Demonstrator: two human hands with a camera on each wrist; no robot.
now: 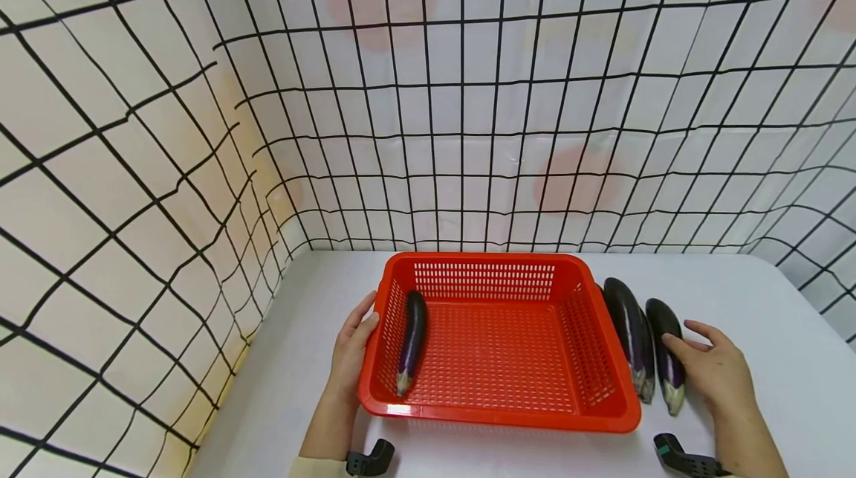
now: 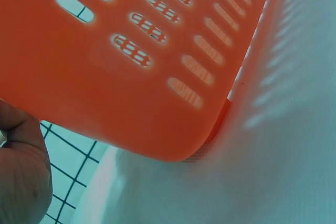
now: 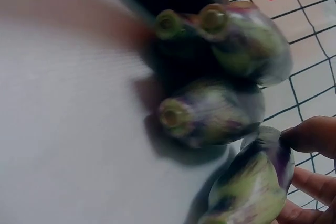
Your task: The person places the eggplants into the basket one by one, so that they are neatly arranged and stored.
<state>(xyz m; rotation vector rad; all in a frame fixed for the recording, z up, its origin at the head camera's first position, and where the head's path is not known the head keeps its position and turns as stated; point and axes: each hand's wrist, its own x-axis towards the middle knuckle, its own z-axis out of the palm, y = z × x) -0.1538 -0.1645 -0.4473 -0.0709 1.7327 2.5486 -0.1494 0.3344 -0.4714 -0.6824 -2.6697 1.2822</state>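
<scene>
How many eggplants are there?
5 that I can see: one eggplant inside the red basket, one held eggplant in the right hand, and three other eggplants bunched between basket and hand. More may be hidden.

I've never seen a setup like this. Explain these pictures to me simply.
There's no machine working here: a person uses their bare left hand and right hand. The wide picture comes from a head-worn camera looking forward and down. The two close ones come from wrist cameras, one on each arm.

On the white table is a red basket with one dark eggplant inside, near its left wall. More eggplants lie just outside, to its right.

The left hand holds the basket's left rim. The right hand touches the outermost eggplant; how firmly, I can't tell.
</scene>
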